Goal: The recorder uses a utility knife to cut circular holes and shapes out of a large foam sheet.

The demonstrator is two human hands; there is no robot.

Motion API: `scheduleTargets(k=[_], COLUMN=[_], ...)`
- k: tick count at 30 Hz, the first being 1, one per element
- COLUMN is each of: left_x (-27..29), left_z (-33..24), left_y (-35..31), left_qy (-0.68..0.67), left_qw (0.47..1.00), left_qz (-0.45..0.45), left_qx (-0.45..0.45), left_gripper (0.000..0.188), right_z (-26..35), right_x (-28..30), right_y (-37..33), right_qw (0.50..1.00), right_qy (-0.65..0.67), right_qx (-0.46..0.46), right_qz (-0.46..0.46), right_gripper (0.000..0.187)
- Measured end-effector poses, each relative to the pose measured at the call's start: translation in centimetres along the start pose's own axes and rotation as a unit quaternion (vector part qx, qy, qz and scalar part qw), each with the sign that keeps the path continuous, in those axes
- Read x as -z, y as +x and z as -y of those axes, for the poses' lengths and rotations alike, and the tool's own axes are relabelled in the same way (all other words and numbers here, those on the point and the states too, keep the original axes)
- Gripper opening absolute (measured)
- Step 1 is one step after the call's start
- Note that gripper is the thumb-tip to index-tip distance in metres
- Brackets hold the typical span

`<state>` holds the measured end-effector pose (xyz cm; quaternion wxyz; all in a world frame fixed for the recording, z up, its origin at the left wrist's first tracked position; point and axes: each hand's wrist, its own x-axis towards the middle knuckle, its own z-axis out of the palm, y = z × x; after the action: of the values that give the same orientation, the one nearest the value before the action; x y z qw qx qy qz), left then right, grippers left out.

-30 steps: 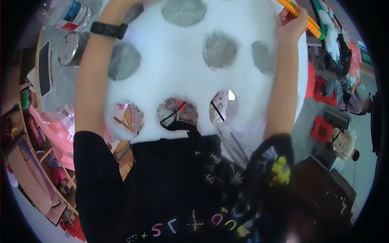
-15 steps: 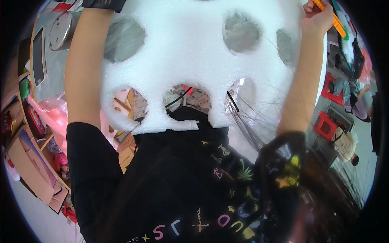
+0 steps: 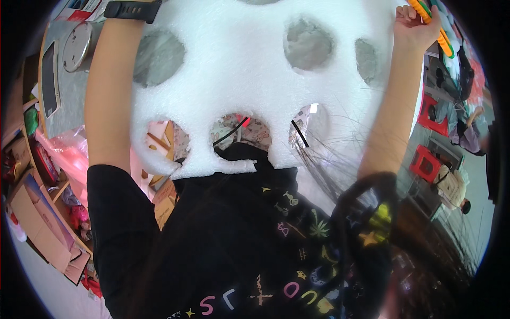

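Observation:
A large white foam sheet (image 3: 234,69) with rough-edged round cutouts spreads across the worktop before me, its near edge against my black shirt. At that edge, a thin curved strip of foam borders a cutout. My left forearm lies along the sheet's left side, a black watch (image 3: 132,10) on the wrist; the hand itself is beyond the top edge of the view. At the upper right, my right hand (image 3: 417,29) is closed around a slim orange tool (image 3: 445,42) with green on it, which looks like a utility knife. Its blade does not show.
A round tin (image 3: 78,47) and a phone (image 3: 50,80) lie on the grey table at left. Pink plastic film (image 3: 66,151) and cardboard (image 3: 45,218) sit below. Red stools (image 3: 425,164) and a seated person (image 3: 470,133) are off to the right.
My left wrist has come slightly nearer, so more of the watch shows. The right hand has shifted slightly, still around the orange tool. The foam sheet appears a little further left.

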<state>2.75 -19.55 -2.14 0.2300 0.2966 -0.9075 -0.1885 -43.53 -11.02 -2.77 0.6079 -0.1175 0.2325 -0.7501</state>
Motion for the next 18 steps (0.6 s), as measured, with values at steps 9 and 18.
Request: scheduleTargets(k=[9, 18], left_x=[0.8, 0.6], left_z=[0.3, 0.3], left_y=[-1.0, -1.0], left_qy=[0.018, 0.012], left_qw=[1.000, 1.000], left_qz=[0.010, 0.009], left_qx=[0.021, 0.025], left_gripper=[0.051, 0.051], right_z=[-7.4, -7.3], right_x=[-5.3, -6.1], right_y=[-4.0, -4.3], right_qw=[0.955, 0.954], right_qy=[-0.241, -0.254], right_qx=[0.173, 0.158], right_qz=[-0.018, -0.025], right_gripper=[0.019, 0.021])
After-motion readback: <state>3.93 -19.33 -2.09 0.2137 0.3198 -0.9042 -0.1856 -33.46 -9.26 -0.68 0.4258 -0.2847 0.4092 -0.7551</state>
